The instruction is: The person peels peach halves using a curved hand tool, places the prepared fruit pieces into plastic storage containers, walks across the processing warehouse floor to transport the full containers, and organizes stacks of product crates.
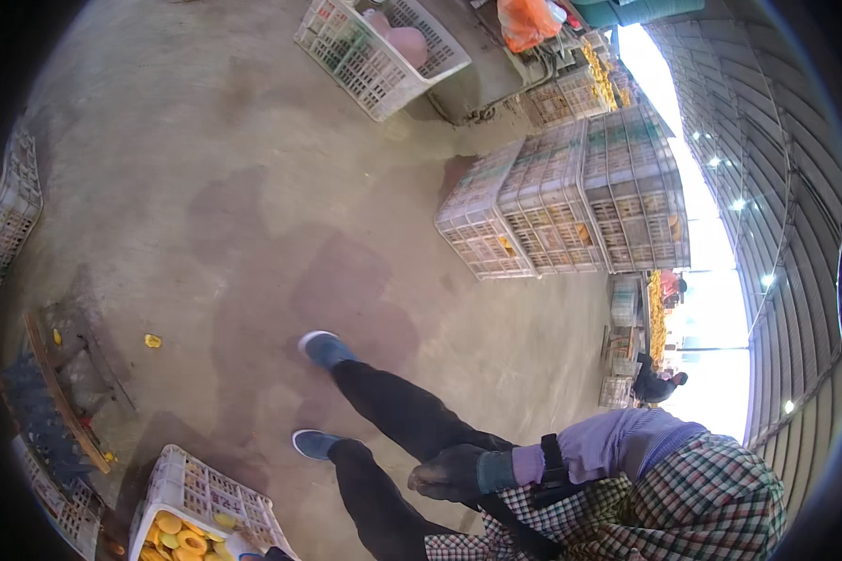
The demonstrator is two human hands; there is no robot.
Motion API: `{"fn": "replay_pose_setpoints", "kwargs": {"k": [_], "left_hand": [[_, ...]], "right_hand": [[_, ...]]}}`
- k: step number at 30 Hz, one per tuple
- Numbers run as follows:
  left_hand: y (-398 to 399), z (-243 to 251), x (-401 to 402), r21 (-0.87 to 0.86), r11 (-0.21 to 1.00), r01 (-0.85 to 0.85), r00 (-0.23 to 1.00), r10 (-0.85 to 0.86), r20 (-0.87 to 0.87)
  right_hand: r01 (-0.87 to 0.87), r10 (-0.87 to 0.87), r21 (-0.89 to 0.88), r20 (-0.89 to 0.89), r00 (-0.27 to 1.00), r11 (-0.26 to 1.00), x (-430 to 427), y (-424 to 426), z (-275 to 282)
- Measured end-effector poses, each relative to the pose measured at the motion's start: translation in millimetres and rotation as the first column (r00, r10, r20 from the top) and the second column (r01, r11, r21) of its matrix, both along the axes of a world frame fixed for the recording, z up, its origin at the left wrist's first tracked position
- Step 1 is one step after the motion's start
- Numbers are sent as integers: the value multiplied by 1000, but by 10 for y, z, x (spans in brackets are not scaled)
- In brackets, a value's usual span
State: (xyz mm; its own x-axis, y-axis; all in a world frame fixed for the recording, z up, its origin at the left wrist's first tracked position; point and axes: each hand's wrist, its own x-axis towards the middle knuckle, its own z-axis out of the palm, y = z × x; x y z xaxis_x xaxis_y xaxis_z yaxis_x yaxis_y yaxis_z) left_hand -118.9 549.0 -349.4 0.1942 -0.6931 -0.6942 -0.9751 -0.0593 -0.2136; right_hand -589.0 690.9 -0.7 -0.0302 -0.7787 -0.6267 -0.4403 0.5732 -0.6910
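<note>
My right hand (449, 478), in a dark glove with soiled fingertips, hangs beside my legs with its fingers together and nothing visible in it. A teal cuff, a lilac sleeve and a black wrist strap (553, 459) cover that arm. At the bottom edge, a pale, blurred shape that appears to be my left hand (247, 544) is at the rim of a white plastic crate (210, 484). The picture's edge cuts most of it off, so its grip is hidden. Yellow halved fruit, apparently peaches (182, 540), fills the crate.
Stacked slatted crates (554, 203) with fruit inside stand at right. A crate (365, 77) holding pink items stands at top. A wooden-edged item (67, 393) and a fruit piece (153, 341) lie at left. A person (656, 379) is in the distance.
</note>
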Motion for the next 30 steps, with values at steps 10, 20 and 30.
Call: {"fn": "replay_pose_setpoints", "kwargs": {"k": [10, 20, 30], "left_hand": [[134, 30, 7, -164, 982, -89, 995, 79, -64], [756, 266, -141, -136, 980, -148, 989, 146, -28], [2591, 4, -2346, 40, 948, -316, 859, 303, -412]], "right_hand": [[80, -117, 315, 99, 988, 946, -600, 1459, -270], [79, -32, -269, 173, 984, 960, -1776, 1663, -226], [169, -145, -276, 104, 984, 946, -2017, 3220, -308]]}}
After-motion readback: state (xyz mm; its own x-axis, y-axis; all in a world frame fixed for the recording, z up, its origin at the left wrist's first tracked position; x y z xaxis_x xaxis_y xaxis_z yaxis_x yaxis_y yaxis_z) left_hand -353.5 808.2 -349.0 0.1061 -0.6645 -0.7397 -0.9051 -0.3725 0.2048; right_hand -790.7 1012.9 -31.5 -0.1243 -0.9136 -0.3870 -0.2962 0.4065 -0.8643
